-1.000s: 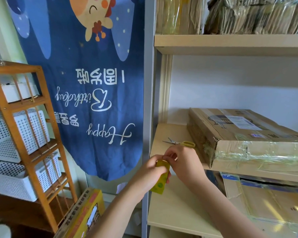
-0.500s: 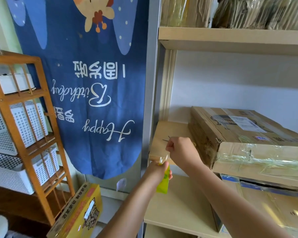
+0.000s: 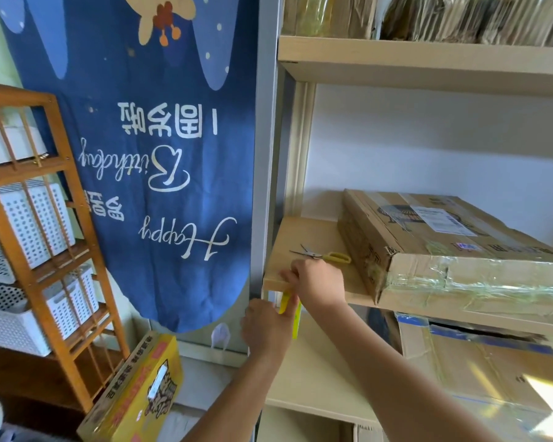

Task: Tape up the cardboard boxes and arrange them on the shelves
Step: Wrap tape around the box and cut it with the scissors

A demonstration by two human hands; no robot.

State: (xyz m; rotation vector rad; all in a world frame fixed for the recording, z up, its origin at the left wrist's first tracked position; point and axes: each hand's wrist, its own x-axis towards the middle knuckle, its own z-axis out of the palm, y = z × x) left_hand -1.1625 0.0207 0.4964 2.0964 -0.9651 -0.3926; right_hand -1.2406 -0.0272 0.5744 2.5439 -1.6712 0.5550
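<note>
A: From where is the single head-worn camera looking?

B: It is looking forward and down, close to the pale wooden shelf board (image 3: 304, 247).

A: What is lying at the edges?

B: The blue fabric birthday banner (image 3: 160, 154) is filling the left.

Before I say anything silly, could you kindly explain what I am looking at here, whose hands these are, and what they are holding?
This is one picture from a wide-angle camera worn on a person's head, looking forward and down; no robot is involved. The left hand has its grip on a yellow-green tape roll at the front edge of the middle shelf, while the right hand seems to pinch the tape end there. On that shelf lie yellow-handled scissors and a cardboard box already wrapped in clear tape. Another box sits on the shelf below.
</note>
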